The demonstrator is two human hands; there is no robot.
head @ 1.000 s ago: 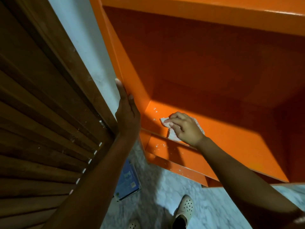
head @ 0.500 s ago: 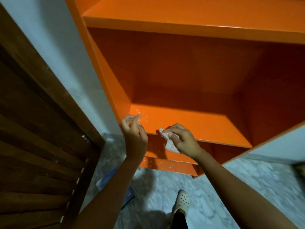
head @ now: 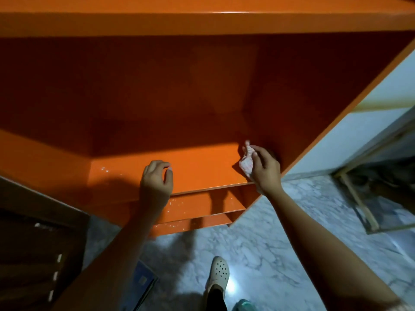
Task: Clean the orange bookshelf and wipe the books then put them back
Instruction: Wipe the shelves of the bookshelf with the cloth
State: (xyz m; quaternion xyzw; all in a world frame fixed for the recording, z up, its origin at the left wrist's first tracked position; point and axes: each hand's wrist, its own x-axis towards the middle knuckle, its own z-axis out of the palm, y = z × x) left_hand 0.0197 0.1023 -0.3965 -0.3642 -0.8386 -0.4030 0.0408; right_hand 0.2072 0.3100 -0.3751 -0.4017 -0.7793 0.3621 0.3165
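The orange bookshelf [head: 202, 171] stands stiff before me. My left hand [head: 156, 178] seems to rest at its front edge, fingers loosely curled, holding nothing. My right hand [head: 266, 169] pinches the soft, light cloth [head: 247, 161], bunched in the shelf's right corner.

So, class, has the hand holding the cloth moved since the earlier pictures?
Yes: the right hand went rightward along the shelf, from its left wall to its right wall.
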